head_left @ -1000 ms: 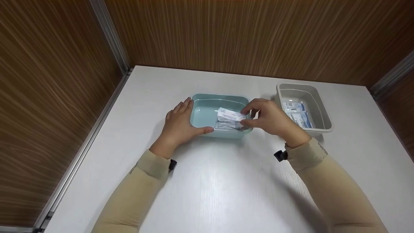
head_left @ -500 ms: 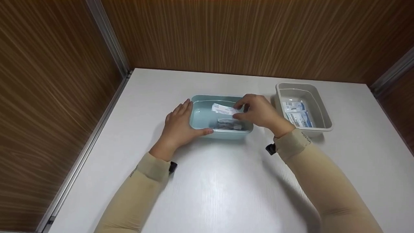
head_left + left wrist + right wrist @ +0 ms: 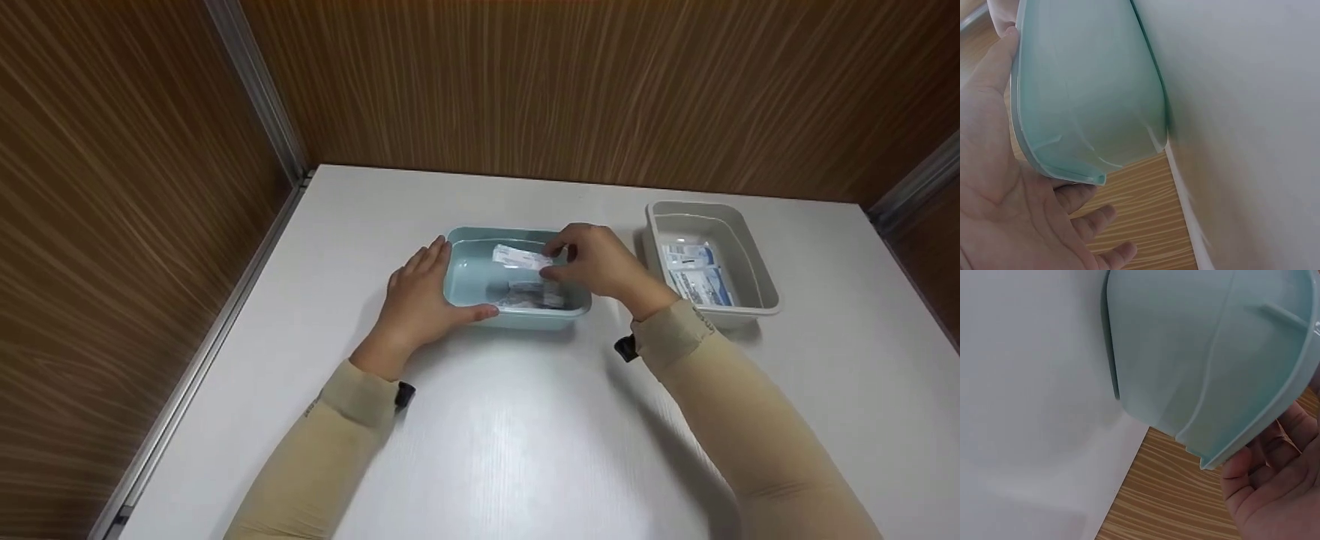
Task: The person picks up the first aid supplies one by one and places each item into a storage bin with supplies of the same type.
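Note:
A light teal plastic bin (image 3: 469, 281) sits on the white table in the head view. At its left end my left hand (image 3: 420, 296) rests with fingers straight along the rim and thumb on the front edge. The left wrist view shows this hand (image 3: 1022, 197) against the bin's outer wall (image 3: 1089, 84). Over the bin's right side, my right hand (image 3: 596, 262) pinches a small white printed packet (image 3: 519, 258) between thumb and fingers. Below it in the bin lie greyish clear packets (image 3: 529, 295). In the right wrist view the bin wall (image 3: 1168, 354) hides the pinched packet.
A beige bin (image 3: 750, 262) stands to the right, holding several blue-and-white packets (image 3: 701, 285). Wood-grain panels (image 3: 480, 90) rise behind the table (image 3: 480, 435) and on both sides.
My right hand has lifted the white packet off the greyish packets and moved left and slightly away with it. It then stays nearly still. My left hand keeps its place on the bin.

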